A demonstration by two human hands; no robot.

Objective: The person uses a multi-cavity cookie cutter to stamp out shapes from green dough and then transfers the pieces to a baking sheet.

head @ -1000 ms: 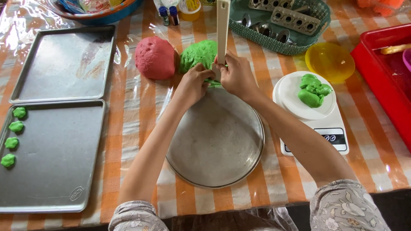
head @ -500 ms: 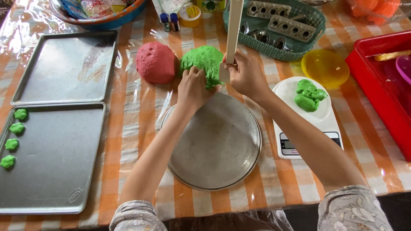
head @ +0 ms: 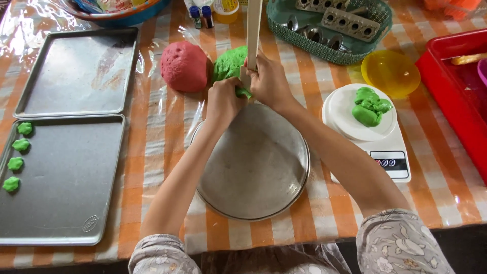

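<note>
Your table [head: 167, 147] wears an orange-and-white checked cloth under a clear plastic sheet, and nothing of the room shows beyond its near edge. At its centre sits one round metal pan [head: 253, 167], and your forearms cross above it. Your left hand [head: 223, 101] has its fingers curled and pinching a bit of the green dough lump [head: 228, 63], which lies just past the pan's far rim, touching one red dough ball [head: 184, 66] on its left. Your right hand [head: 269, 81] is closed in a fist round one long pale flat stick [head: 253, 30], held upright against the green lump; both hands hide much of that lump. On your left lie two rectangular baking trays: the far tray [head: 76, 71], and the near tray [head: 66, 182], which carries four small green dough pieces [head: 18, 155] in a column along its left edge. On your right one white kitchen scale [head: 368, 132] bears a small heap of green dough [head: 370, 106]. Beyond it rests one yellow bowl [head: 390, 73], with a red bin [head: 456, 91] at the right edge. At the far edge stand a green basket [head: 329, 30] of metal moulds and two small bottles [head: 201, 15].
</note>
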